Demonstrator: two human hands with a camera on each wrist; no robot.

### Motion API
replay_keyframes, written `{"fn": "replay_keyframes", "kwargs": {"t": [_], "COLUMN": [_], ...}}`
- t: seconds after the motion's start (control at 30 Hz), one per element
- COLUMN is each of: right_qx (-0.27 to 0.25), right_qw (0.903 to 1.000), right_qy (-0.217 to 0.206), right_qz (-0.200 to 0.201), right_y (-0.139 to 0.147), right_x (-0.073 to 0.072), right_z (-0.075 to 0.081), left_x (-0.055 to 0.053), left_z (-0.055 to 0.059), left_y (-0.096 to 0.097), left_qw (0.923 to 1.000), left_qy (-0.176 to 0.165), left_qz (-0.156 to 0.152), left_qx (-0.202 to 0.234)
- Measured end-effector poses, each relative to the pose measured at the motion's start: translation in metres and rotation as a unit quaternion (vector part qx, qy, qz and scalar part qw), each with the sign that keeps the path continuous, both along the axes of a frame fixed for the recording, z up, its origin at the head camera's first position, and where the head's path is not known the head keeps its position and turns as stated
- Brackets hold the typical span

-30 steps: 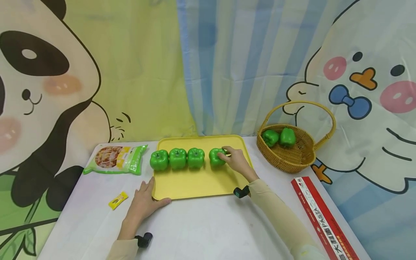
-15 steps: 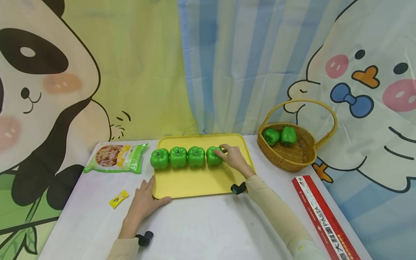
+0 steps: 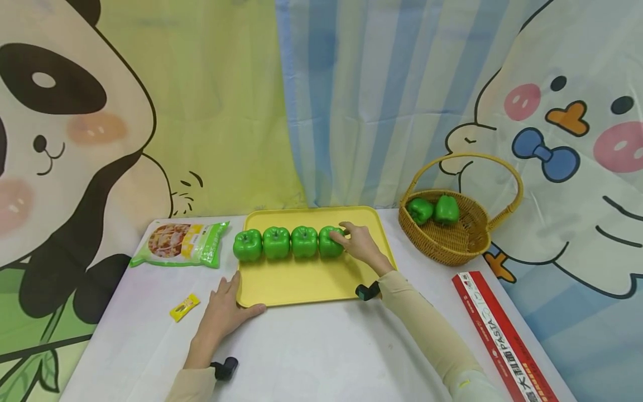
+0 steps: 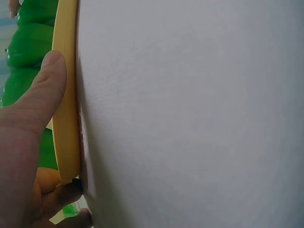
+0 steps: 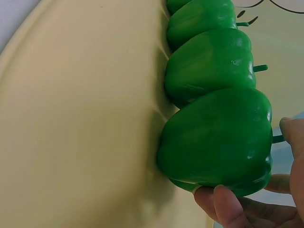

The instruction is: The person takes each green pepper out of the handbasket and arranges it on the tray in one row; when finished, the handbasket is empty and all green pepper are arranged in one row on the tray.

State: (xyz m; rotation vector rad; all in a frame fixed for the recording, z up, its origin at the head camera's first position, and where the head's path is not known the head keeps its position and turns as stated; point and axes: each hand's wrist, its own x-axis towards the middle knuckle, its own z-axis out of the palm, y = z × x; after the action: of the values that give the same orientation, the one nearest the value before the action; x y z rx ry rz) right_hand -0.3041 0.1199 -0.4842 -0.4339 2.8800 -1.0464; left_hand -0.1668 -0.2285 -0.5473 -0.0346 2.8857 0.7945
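Observation:
A yellow tray (image 3: 301,285) carries several green bell peppers standing in a row along its back half. My right hand (image 3: 363,244) holds the rightmost bell pepper (image 3: 329,242). In the right wrist view its fingertips (image 5: 227,202) press the pepper's near side and the thumb is by the stem. This pepper sits against its neighbour (image 5: 213,61) in the row. My left hand (image 3: 222,308) rests spread at the tray's front left corner. In the left wrist view the thumb (image 4: 51,76) lies along the tray's front wall (image 4: 69,114), with the other fingers around the corner.
A wicker basket (image 3: 474,237) with two green bell peppers (image 3: 446,210) stands at the back right. A red pasta box (image 3: 507,340) lies along the right edge. On the left are a green food bag (image 3: 181,245) and a small yellow packet (image 3: 184,307).
My right hand has slid the rightmost bell pepper left across the tray, closing the gap to its neighbour. The left hand has stayed at the tray corner.

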Motion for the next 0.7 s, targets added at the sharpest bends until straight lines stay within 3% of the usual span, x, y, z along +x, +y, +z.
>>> {"fn": "replay_keyframes", "kwargs": {"t": [0.43,0.7], "right_qx": [0.009,0.007], "right_qw": [0.9999,0.9992], "right_qy": [0.0,0.013], "right_qz": [-0.009,-0.036], "right_y": [0.001,0.01], "right_x": [0.001,0.002], "right_z": [0.0,0.002], "left_x": [-0.001,-0.001], "left_z": [0.002,0.002], "left_y": [0.0,0.0], "left_qw": [1.0,1.0], "left_qy": [0.003,-0.004], "left_qz": [-0.002,-0.002], "left_qx": [-0.002,-0.006]}}
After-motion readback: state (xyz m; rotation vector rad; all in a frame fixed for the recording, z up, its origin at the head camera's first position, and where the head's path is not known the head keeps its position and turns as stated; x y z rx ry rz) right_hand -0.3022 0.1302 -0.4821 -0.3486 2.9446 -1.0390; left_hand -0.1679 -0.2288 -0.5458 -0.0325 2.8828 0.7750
